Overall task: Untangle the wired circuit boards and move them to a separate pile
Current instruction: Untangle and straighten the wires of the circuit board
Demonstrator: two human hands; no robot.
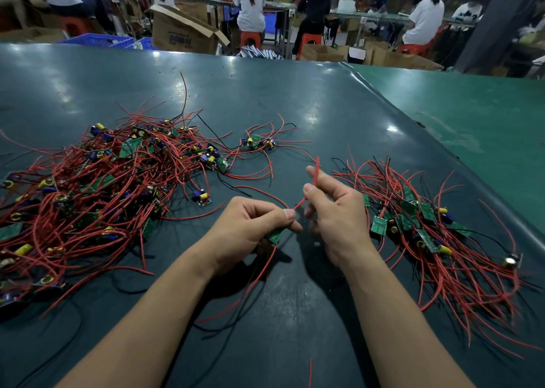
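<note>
Above the near middle of the dark green desk (pixel 295 98), seen from the head camera, we hold one wired board (pixel 275 235) between our two hands. Our left hand (pixel 250 225) curls round the small green board, thumb and forefinger pinching the base of its red wire (pixel 312 181). Our right hand (pixel 336 210) pinches that same wire higher up between thumb and forefinger, so the wire rises from left hand to right and stands up past the fingertips. More red and black leads hang from the board toward us. On our left lies the big tangled pile (pixel 88 187) of boards and wires; on our right, well apart from it, the smaller sorted pile (pixel 427 225). A few boards (pixel 259 143) sit alone beyond our hands.
</note>
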